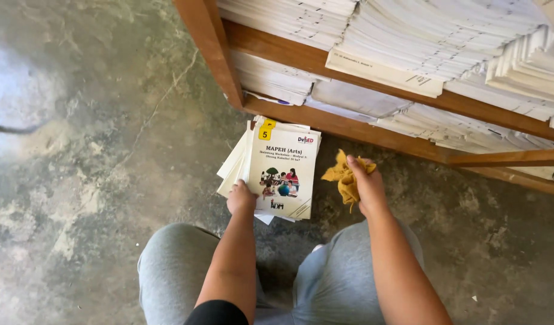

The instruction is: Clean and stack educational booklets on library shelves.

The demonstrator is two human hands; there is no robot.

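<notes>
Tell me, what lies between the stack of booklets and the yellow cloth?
In the head view only bare concrete floor shows between the stack of booklets in the left hand and the yellow cloth in the right hand.

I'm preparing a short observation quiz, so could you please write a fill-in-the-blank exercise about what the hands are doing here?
1. The right hand grips a crumpled ____ cloth.
2. The left hand holds a stack of ____.
3. The shelf behind is made of ____.

Missing words: yellow; booklets; wood
</notes>
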